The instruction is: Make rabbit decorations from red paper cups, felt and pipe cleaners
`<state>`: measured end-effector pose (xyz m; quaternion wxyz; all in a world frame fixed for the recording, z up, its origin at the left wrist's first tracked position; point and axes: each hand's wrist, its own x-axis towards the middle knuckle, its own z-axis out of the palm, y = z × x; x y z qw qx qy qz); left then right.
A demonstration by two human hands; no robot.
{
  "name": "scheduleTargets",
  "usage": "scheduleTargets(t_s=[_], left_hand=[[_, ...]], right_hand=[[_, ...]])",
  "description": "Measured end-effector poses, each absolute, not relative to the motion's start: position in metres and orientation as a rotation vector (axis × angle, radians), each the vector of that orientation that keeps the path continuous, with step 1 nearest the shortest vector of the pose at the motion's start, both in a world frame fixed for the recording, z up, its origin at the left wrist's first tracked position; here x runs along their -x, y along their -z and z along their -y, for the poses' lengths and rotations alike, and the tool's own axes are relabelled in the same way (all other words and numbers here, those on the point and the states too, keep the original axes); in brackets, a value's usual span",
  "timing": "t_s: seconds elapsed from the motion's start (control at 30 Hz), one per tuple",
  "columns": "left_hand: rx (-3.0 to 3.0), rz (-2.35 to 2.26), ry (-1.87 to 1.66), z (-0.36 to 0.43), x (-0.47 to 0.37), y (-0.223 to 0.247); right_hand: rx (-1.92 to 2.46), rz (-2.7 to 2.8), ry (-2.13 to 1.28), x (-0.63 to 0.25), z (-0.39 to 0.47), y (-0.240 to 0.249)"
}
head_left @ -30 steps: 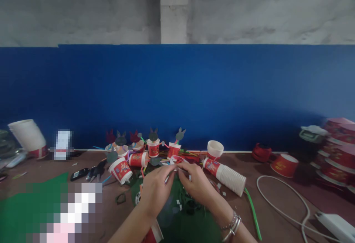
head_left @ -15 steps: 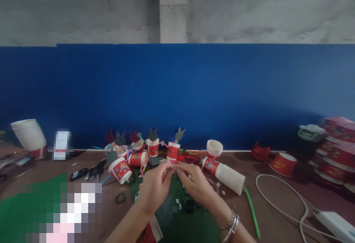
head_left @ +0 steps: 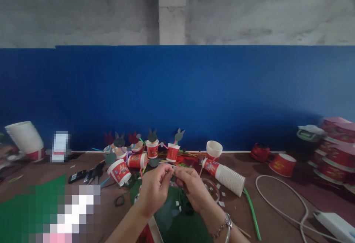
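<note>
Your two hands, left hand [head_left: 156,189] and right hand [head_left: 191,187], meet just left of one long stack of paper cups [head_left: 226,177] that lies on its side on the brown tabletop [head_left: 277,206]. The fingers [head_left: 165,172] of both hands are pinched together, tip to tip, on one small pale piece [head_left: 174,169], also left of the stack and too small to make out. Below your hands, left of and nearer you than the stack, is one dark green sheet [head_left: 191,230]; at least six white scraps [head_left: 221,203] lie on it or near the stack's near side. Farther left than your hands are four red cups easily counted: two upright cups [head_left: 173,152], one cup lying on its side [head_left: 135,161] and one tilted cup [head_left: 119,171]. Five eared paper heads show in that area, left of and beyond the stack: three grey heads [head_left: 152,136] and two red heads [head_left: 133,137]. Just behind the stack is one white bowl-shaped cup [head_left: 214,148]. One green fuzzy stem [head_left: 252,215] runs towards you from its right end. Farther right are one upside-down red cup [head_left: 283,164], one looping white cable [head_left: 288,191] and one white block [head_left: 331,223]. Well left of the stack is one black key fob [head_left: 77,176].
</note>
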<state>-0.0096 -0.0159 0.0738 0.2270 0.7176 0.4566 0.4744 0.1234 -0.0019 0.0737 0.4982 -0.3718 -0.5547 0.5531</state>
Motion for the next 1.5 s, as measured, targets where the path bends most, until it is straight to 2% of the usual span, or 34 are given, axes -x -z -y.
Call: scheduleTargets(t_s=[0.07, 0.17, 0.23, 0.3, 0.4, 0.47, 0.6, 0.73, 0.83, 0.93, 1.1, 1.2, 1.3, 1.5], left_hand=[[-1.809, -1.178, -1.344, 0.016, 0.008, -0.077], [-1.413, -1.087, -1.476, 0.013, 0.011, -0.085], [-1.131, -1.013, -1.531, 0.008, 0.016, -0.088], [-0.943, -0.893, -1.451, 0.003, 0.020, -0.090], [-0.754, -0.791, -1.270, -0.002, 0.022, -0.087], [-0.691, -0.774, -1.202, -0.004, 0.020, -0.083], [-0.679, -0.759, -1.112, -0.004, 0.014, -0.076], [-0.728, -0.832, -1.050, -0.002, 0.009, -0.074], [-0.777, -0.881, -1.015, 0.000, 0.007, -0.074], [-0.820, -0.903, -1.007, 0.002, 0.006, -0.073], [-0.826, -0.981, -1.100, 0.005, 0.005, -0.076], [-0.868, -1.046, -1.139, 0.007, 0.005, -0.083], [-0.863, -1.054, -1.131, 0.006, 0.008, -0.091], [-0.825, -1.015, -1.016, 0.006, 0.010, -0.089]], right_hand=[[0.930, 1.361, -1.294, -0.125, 0.000, -0.073], [1.138, 1.581, -0.878, -0.138, -0.009, -0.073], [1.447, 1.801, -0.487, -0.154, -0.018, -0.072], [1.897, 2.054, -0.252, -0.170, -0.026, -0.067], [2.151, 2.049, -0.264, -0.188, -0.034, -0.056], [2.171, 2.055, -0.276, -0.191, -0.034, -0.052], [1.916, 2.070, -0.321, -0.176, -0.030, -0.057], [1.266, 1.655, -0.936, -0.151, -0.024, -0.065], [1.123, 1.496, -1.112, -0.142, -0.019, -0.067], [1.070, 1.595, -0.865, -0.140, -0.012, -0.070], [1.008, 1.858, -0.019, -0.132, 0.006, -0.074], [0.958, 1.891, 0.144, -0.128, 0.015, -0.076], [0.928, 1.860, 0.005, -0.124, 0.022, -0.079], [0.992, 1.784, -0.796, -0.112, 0.024, -0.080]])
